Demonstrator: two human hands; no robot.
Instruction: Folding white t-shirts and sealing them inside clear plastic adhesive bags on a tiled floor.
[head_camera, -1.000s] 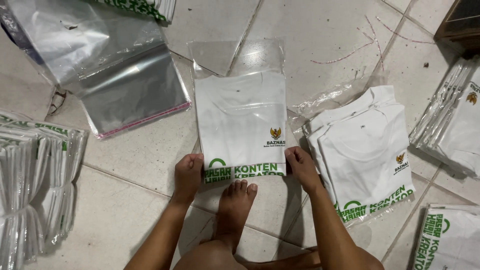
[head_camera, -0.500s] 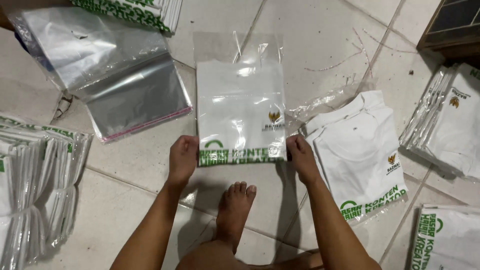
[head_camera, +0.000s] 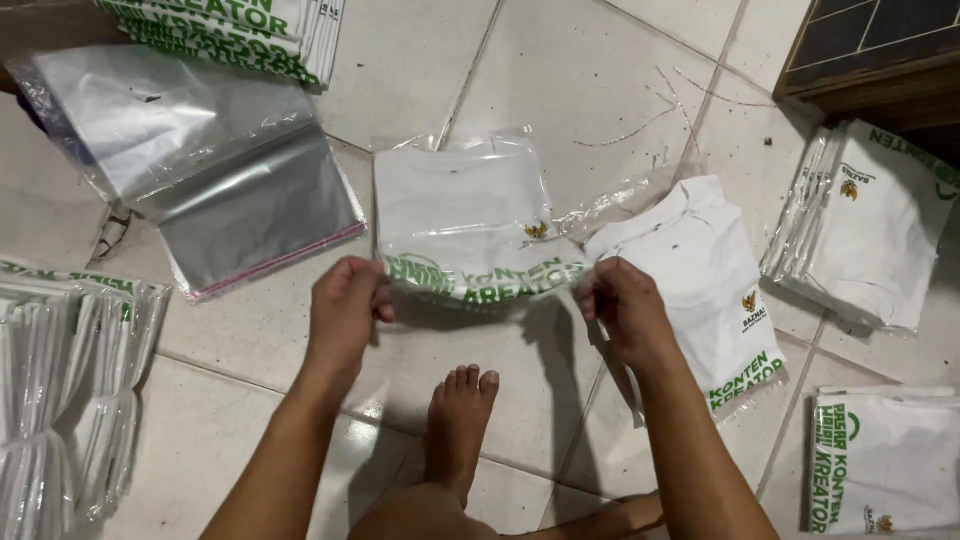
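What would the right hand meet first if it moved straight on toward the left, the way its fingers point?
The right hand already pinches the bagged shirt. Going on, it would probably press into the shirt's near edge, then meet the left hand at the other corner.

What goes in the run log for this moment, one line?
left hand: grips bagged shirt near edge | right hand: grips same edge | unbagged shirt: beside, on floor

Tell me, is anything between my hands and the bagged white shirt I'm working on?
Nothing visible: the left hand and right hand already grip the near corners of the bagged white shirt, lifting that edge off the tiled floor.
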